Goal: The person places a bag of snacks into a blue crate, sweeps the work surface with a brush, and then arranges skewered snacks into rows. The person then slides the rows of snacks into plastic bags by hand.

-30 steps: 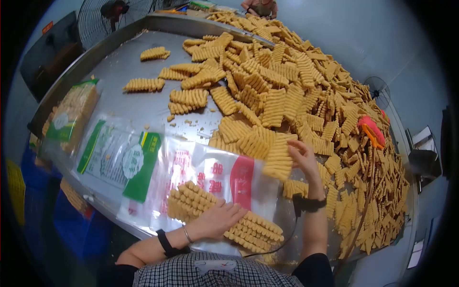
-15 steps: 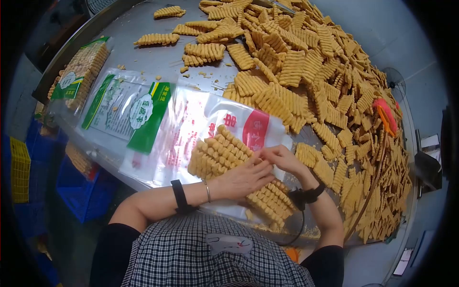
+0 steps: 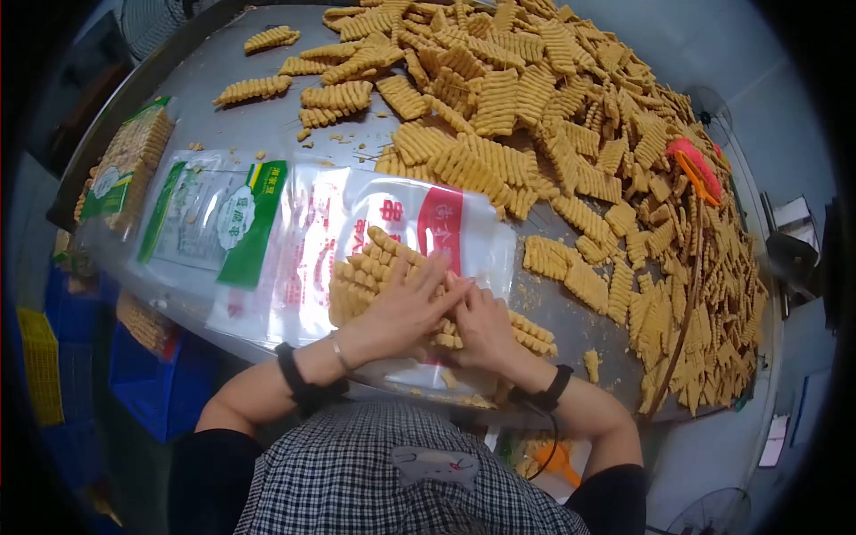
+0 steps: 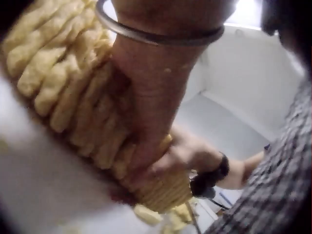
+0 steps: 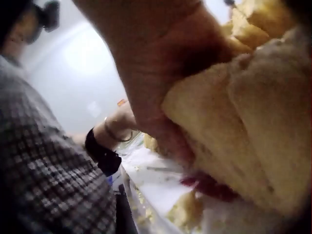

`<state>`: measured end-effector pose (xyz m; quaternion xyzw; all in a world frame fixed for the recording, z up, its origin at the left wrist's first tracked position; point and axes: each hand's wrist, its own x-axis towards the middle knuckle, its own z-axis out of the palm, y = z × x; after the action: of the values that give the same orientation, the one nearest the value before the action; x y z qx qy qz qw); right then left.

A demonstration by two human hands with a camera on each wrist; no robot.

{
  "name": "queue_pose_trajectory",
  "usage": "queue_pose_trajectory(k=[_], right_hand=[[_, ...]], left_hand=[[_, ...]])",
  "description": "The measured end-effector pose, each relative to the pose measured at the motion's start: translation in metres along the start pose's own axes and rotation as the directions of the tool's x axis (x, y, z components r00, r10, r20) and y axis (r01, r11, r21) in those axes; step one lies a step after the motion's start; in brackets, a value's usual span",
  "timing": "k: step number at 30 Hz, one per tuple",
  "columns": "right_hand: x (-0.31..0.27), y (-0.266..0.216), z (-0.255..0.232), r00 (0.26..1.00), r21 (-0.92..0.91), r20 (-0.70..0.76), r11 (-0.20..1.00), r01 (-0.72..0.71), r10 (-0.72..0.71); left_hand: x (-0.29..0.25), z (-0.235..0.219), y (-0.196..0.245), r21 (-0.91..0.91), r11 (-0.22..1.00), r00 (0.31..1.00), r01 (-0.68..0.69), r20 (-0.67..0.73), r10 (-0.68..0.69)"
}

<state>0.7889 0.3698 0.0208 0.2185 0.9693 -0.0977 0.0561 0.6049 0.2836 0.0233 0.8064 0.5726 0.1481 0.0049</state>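
A stacked row of tan, ridged tofu slabs [image 3: 350, 294] lies slanted on flat plastic bags in the head view. My left hand [image 3: 403, 310] grips it from above, with fingers spread over the top; the left wrist view shows the thumb down along the near side of the slabs [image 4: 58, 73]. Close beside it, my right hand [image 3: 484, 328] holds the right part of the row. In the right wrist view its thumb presses the side of a slab [image 5: 229, 126]. Both hands hide the row's middle. Under the row is a clear bag with red print [image 3: 441, 227].
A large heap of loose slabs [image 3: 571, 107] covers the metal table's [image 3: 201, 89] back and right. Green-banded bags [image 3: 245, 232] lie left of the row, a filled bag [image 3: 134, 160] beyond them. A pink-and-orange item [image 3: 695, 169] rests on the heap. Blue crates [image 3: 165, 383] stand below the left edge.
My right hand has come from the edge of the heap to the row, next to my left hand. The left hand stays on the row. The head view has shifted.
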Motion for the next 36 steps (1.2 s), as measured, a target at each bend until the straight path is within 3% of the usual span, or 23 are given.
queue_pose_trajectory(k=[1, 3, 5, 6, 7, 9, 13, 17, 19, 20, 21, 23, 24, 26, 27, 28, 29, 30, 31, 33, 34, 36], right_hand=[[0.001, -0.001, -0.004, 0.998, -0.049, -0.05, 0.998, 0.026, -0.028], [-0.001, -0.001, -0.013, 0.987, -0.082, -0.142, 0.995, 0.056, -0.068], [-0.003, -0.001, -0.019, 0.909, -0.29, -0.347, 0.948, 0.131, -0.232], [-0.006, -0.01, -0.032, 0.94, -0.192, -0.268, 0.968, 0.162, -0.211], [-0.004, -0.008, -0.026, 0.933, -0.191, -0.275, 0.964, 0.184, -0.232], [0.001, 0.0, -0.014, 0.98, 0.054, 0.095, 0.984, 0.171, -0.176], [0.013, 0.007, -0.035, 0.95, -0.021, 0.209, 0.97, 0.243, -0.233], [0.031, 0.019, -0.04, 0.913, 0.235, 0.203, 0.923, 0.304, -0.353], [0.03, 0.023, -0.038, 0.903, 0.211, 0.135, 0.903, 0.375, -0.407], [0.029, 0.022, -0.036, 0.913, 0.189, 0.126, 0.913, 0.362, -0.388], [0.028, 0.021, -0.034, 0.923, 0.167, 0.119, 0.924, 0.345, -0.366], [0.028, 0.018, -0.033, 0.934, 0.17, 0.113, 0.933, 0.317, -0.338], [0.028, 0.017, -0.034, 0.943, 0.18, 0.114, 0.94, 0.29, -0.312], [0.028, 0.012, -0.037, 0.952, 0.184, 0.109, 0.947, 0.264, -0.287], [0.031, 0.013, -0.037, 0.954, 0.183, 0.113, 0.95, 0.254, -0.277], [0.036, 0.015, -0.036, 0.958, 0.168, 0.122, 0.957, 0.239, -0.26], [0.038, 0.017, -0.035, 0.953, 0.167, 0.15, 0.957, 0.238, -0.263], [0.038, 0.018, -0.034, 0.95, 0.167, 0.18, 0.959, 0.228, -0.257], [0.037, 0.021, -0.029, 0.957, 0.152, 0.193, 0.971, 0.187, -0.215], [0.037, 0.025, -0.019, 0.968, 0.149, 0.158, 0.974, 0.173, -0.196], [0.041, 0.018, -0.029, 0.973, 0.181, 0.164, 0.974, 0.133, -0.164], [0.046, 0.015, -0.037, 0.978, 0.213, 0.156, 0.972, 0.103, -0.138]], left_hand=[[-0.008, -0.005, -0.005, 0.207, 0.978, 0.995, 0.003, -0.094, 0.017], [-0.02, -0.029, -0.012, 0.222, 0.97, 0.995, 0.095, -0.012, -0.094], [-0.031, -0.043, -0.016, 0.153, 0.96, 0.97, 0.236, -0.102, -0.222], [-0.036, -0.041, -0.012, 0.053, 0.962, 0.963, 0.266, -0.068, -0.262], [-0.042, -0.024, -0.012, 0.075, 0.955, 0.958, 0.288, -0.009, -0.288], [-0.049, -0.014, -0.008, -0.136, 0.959, 0.967, 0.249, 0.083, -0.239], [-0.049, -0.007, -0.005, -0.108, 0.955, 0.961, 0.275, 0.051, -0.271], [-0.051, -0.007, -0.005, -0.098, 0.964, 0.969, 0.248, 0.025, -0.247], [-0.049, -0.024, -0.011, -0.124, 0.967, 0.954, 0.224, 0.231, -0.191], [-0.051, -0.031, -0.028, -0.161, 0.98, 0.96, 0.12, 0.272, -0.073], [-0.051, -0.04, -0.054, -0.157, 0.981, 0.961, 0.115, 0.269, -0.07], [-0.036, -0.067, -0.126, -0.334, 0.935, 0.947, 0.116, 0.32, -0.003], [-0.023, -0.099, -0.16, -0.149, 0.961, 0.906, 0.232, 0.394, -0.157], [-0.011, -0.113, -0.268, 0.153, 0.956, 0.935, 0.251, 0.216, -0.28], [-0.013, -0.122, -0.32, 0.127, 0.966, 0.973, 0.223, 0.024, -0.228], [-0.007, -0.132, -0.367, 0.208, 0.887, 0.891, 0.413, 0.107, -0.441], [-0.009, -0.121, -0.433, 0.234, 0.867, 0.874, 0.441, 0.109, -0.474], [-0.019, -0.108, -0.474, 0.032, 0.7, 0.7, 0.714, -0.08, -0.71], [-0.028, -0.114, -0.492, 0.212, 0.694, 0.725, 0.688, -0.164, -0.669], [-0.048, -0.085, -0.543, 0.235, 0.499, 0.552, 0.834, -0.324, -0.768], [-0.054, -0.069, -0.567, 0.266, 0.386, 0.459, 0.883, -0.321, -0.829], [-0.054, -0.062, -0.563, 0.272, 0.215, 0.305, 0.938, -0.354, -0.884]])
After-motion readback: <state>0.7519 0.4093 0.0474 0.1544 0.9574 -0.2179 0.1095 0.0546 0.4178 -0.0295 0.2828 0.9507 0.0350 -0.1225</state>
